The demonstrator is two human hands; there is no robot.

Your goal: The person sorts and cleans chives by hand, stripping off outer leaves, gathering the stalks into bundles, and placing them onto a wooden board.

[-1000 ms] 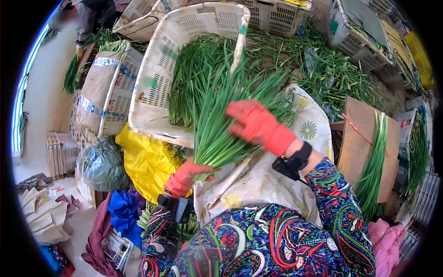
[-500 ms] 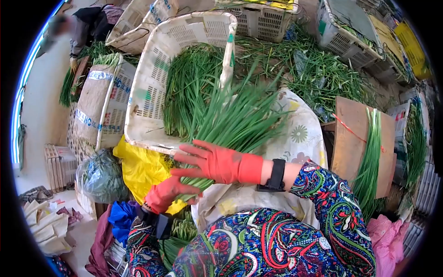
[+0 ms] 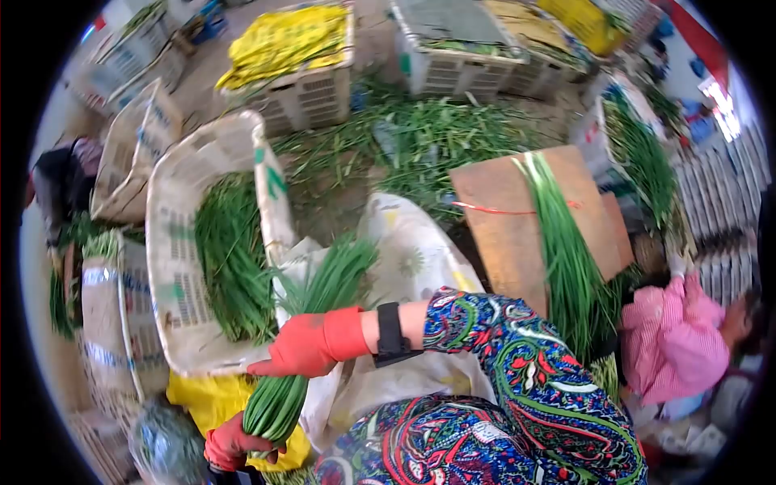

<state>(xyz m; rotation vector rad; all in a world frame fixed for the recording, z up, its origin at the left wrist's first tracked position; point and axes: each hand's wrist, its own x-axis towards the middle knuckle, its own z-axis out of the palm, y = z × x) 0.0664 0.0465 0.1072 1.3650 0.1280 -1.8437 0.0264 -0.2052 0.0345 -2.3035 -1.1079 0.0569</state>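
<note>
Leftmost of the crate [image 3: 171, 234], a person [image 3: 65, 182] in dark clothes shows near the edge of view, and on that same side, closer in, stands a covered bin [image 3: 105, 315]. A plastic bag [image 3: 166, 440] sits nearer than the crate, left of its near edge. Loose greens [image 3: 230, 250] lie inside the crate, along its right side. By its near edge spreads a yellow sheet [image 3: 194, 396]. Just below that edge, the left hand [image 3: 230, 443], in a red glove, has its fingers wrapped around the lower end of a bunch [image 3: 273, 408]. The bunch slants up past the crate's near right corner, its leaf tips fanning out beside the right wall. Across its middle lies the right hand [image 3: 307, 343], also gloved, one finger stretched toward the crate's near rim; how firmly the other fingers grip, I cannot tell. Right of the crate come a pale cloth [image 3: 404, 259], then a board [image 3: 493, 250] carrying long stalks [image 3: 558, 234]; farthest right of it is a co-worker [image 3: 671, 343] in pink.
</note>
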